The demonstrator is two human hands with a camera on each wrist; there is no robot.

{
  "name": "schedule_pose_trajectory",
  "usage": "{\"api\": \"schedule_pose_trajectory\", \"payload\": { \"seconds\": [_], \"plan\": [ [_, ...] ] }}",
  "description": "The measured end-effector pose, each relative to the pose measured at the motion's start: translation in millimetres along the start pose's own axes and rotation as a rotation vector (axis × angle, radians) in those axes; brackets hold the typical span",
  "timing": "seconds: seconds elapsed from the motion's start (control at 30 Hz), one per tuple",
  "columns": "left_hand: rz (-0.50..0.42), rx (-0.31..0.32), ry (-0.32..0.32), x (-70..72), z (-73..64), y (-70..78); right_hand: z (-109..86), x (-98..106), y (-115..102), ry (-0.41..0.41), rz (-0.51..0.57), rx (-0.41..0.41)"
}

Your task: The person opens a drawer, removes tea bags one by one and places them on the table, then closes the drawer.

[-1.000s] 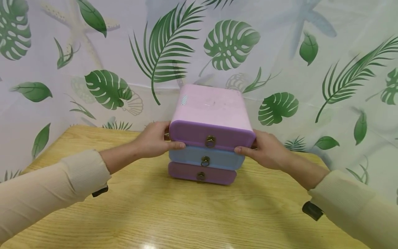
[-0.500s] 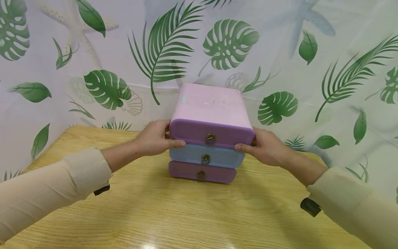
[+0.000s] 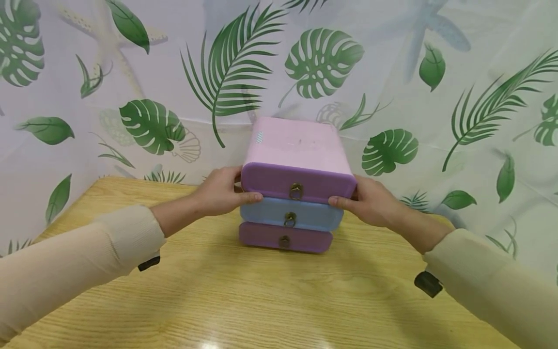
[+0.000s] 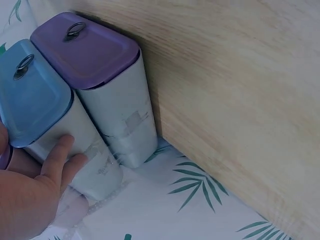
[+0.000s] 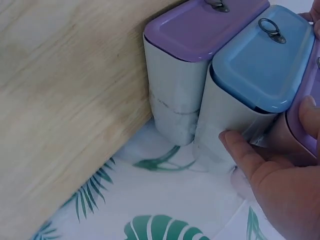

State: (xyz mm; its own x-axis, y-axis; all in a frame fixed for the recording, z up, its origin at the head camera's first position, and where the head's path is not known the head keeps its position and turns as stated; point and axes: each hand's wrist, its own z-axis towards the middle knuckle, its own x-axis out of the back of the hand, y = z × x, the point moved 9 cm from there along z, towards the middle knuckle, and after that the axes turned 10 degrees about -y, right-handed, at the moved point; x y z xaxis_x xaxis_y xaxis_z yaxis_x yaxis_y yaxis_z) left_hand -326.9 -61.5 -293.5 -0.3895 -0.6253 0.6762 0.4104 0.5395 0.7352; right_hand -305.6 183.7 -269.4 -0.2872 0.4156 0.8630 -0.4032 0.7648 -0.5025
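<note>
A three-drawer storage box point(image 3: 301, 145) stands on the table near the back wall. Its tiers look like separate pale shells, with a purple top drawer point(image 3: 274, 183), a blue middle drawer point(image 3: 266, 212) and a purple bottom drawer point(image 3: 261, 235), each with a ring pull. On its left side, my left hand point(image 3: 220, 192) grips the box, thumb across the front near the top-and-middle seam. My right hand point(image 3: 375, 201) holds the opposite side the same way. In the wrist views, fingertips of the left hand point(image 4: 30, 200) and the right hand point(image 5: 280, 185) touch the middle tier's sides.
The wood-grain table point(image 3: 279, 300) stretches out in front of the box. Behind it hangs a white cloth point(image 3: 305, 14) printed with green leaves. A dark strap piece point(image 3: 429, 283) sits under the right sleeve, and another point(image 3: 149, 263) under the left.
The storage box has shifted slightly back toward the wall and a little to the right, with both hands moving along with it. The grip looks the same throughout.
</note>
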Motion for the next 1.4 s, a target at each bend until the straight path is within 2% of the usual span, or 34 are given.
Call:
{"api": "schedule_pose_trajectory", "payload": {
  "seconds": [0.23, 0.57, 0.83, 0.97, 1.07, 1.27, 1.4],
  "plan": [
    [-0.037, -0.008, 0.002, -2.5, 2.9, 0.5, 0.0, -0.6, 9.4, -0.001, 0.025, -0.024],
    [-0.068, -0.044, 0.002, -1.4, -4.4, 0.8, -4.2, -3.8, 3.1, -0.010, 0.029, -0.031],
    [-0.154, -0.023, -0.166, 1.3, -6.5, 0.2, -17.1, -9.0, 3.2, -0.054, 0.087, -0.006],
    [-0.210, 0.002, -0.202, 7.9, -9.3, 3.3, -24.8, -9.3, 0.6, -0.065, 0.061, 0.004],
    [-0.177, -0.002, -0.192, 13.0, -10.7, 8.1, -29.7, -9.9, -2.9, -0.065, 0.023, 0.011],
    [-0.012, -0.024, -0.134, 26.1, -16.3, 19.7, -37.4, -9.0, -9.0, -0.038, -0.082, -0.002],
    [0.048, -0.047, -0.098, 36.7, -19.8, 28.5, -40.5, -7.1, -15.2, -0.031, -0.148, -0.009]
  ]
}}
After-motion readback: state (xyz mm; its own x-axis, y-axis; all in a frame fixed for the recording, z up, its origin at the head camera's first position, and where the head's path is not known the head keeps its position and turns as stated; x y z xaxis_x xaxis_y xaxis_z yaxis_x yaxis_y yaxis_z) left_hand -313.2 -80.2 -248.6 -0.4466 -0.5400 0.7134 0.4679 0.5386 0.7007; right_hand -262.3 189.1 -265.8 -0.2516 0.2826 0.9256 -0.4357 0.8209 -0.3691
